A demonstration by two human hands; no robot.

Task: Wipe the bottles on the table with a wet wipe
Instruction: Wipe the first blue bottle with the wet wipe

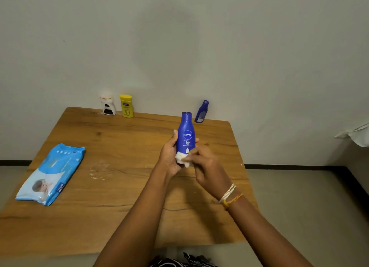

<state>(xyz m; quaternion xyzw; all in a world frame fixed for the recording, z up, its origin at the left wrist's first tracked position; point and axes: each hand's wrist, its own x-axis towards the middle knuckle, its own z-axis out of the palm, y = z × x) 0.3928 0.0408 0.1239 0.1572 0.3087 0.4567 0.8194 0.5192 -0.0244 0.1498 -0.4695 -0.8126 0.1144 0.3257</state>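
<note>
Your left hand (pixel 169 155) fingers wrap the "NIVEA Body Milk" bottle (pixel 187 135); right hand (pixel 207 167) fingers pinch the wet wipe (pixel 182 159) above the wooden bench (pixel 119 167).

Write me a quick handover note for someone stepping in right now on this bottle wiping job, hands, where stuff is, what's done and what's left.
Left hand: holds the blue lotion bottle upright above the table.
Right hand: presses a white wet wipe against the bottle's lower part.
Along the far edge by the wall: a white bottle, a yellow bottle, and a small blue bottle that leans.
The wipes pack lies at the left of the table.
Done: wiping of the held bottle is under way.
Left: finish it, then the other three; I cannot tell if any of those is already wiped.
</note>
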